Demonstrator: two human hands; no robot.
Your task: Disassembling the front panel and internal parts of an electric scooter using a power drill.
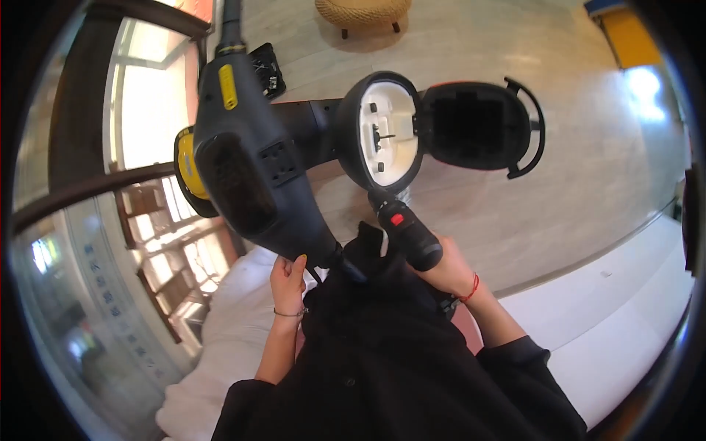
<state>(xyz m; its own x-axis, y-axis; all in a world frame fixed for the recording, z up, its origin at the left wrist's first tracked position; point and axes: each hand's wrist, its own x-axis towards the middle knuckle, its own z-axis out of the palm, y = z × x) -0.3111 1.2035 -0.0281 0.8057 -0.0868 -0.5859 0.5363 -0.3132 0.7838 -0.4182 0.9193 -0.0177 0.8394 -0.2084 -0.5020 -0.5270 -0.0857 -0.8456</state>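
A black cordless drill (pixel 413 239) with a red button is in my right hand (pixel 447 268), its fingers wrapped round the grip below the body. The drill's front end points up and left, at the lower rim of a round black housing (pixel 353 158) with a white hollow inside; I cannot tell whether it touches. My left hand (pixel 287 281) is closed in a pinch beside the lower end of a long black machine body (pixel 246 169) with a dark window. What those fingers hold, if anything, is hidden. A thin black strap (pixel 314 275) hangs next to them.
A black lid (pixel 476 125) with a curved handle stands open at the housing's right. Beyond the machine lies an open black case (pixel 267 70) on the floor. A woven stool (pixel 363 11) stands farther off. White seating (pixel 588 323) runs along the right; pale cloth (pixel 235 331) lies left.
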